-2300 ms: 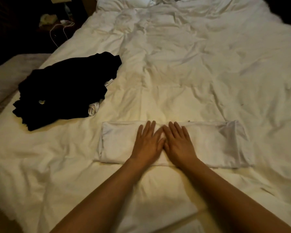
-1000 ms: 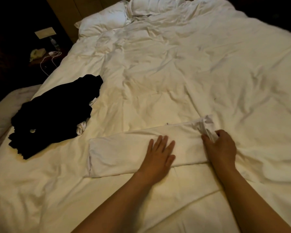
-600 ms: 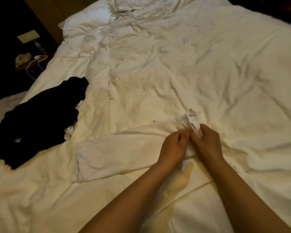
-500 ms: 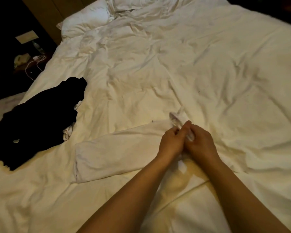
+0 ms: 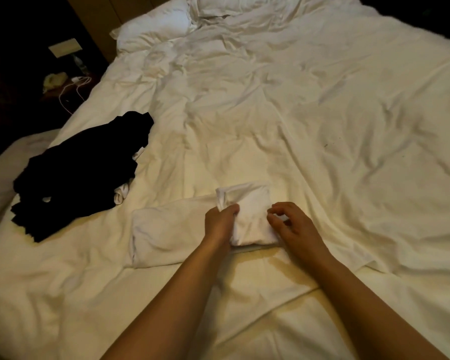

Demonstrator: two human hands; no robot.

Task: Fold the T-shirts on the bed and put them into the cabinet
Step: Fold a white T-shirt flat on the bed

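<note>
The white T-shirt is no longer a single long strip across the bed. A couple of seconds ago both hands lay flat side by side on its middle; then the right hand went to the strip's right end, gathered it up, and the left hand joined it there. Now that right end is brought over onto the middle of the strip, forming a thicker white bundle that sits between the two hands, while the rest of the strip runs out flat to the left of the left hand.

The left hand grips the left edge of the folded-over part, fingers curled into the cloth. The right hand is at the bundle's right side, its fingers bent and slightly apart, fingertips hovering at or just touching the fabric; whether it pinches any cloth cannot be told from this view.

This suggests the shirt is being shortened, in thirds or halves. The fold is about one step from done: the free left portion probably has to be brought over or under the bundle next, then the packet pressed flat.

Well to the left of the left hand lies a heap of black garments, with a bit of white cloth showing at its near edge, unfolded. No cabinet is in view, so the putting-away part has plainly not begun for this shirt.
</note>
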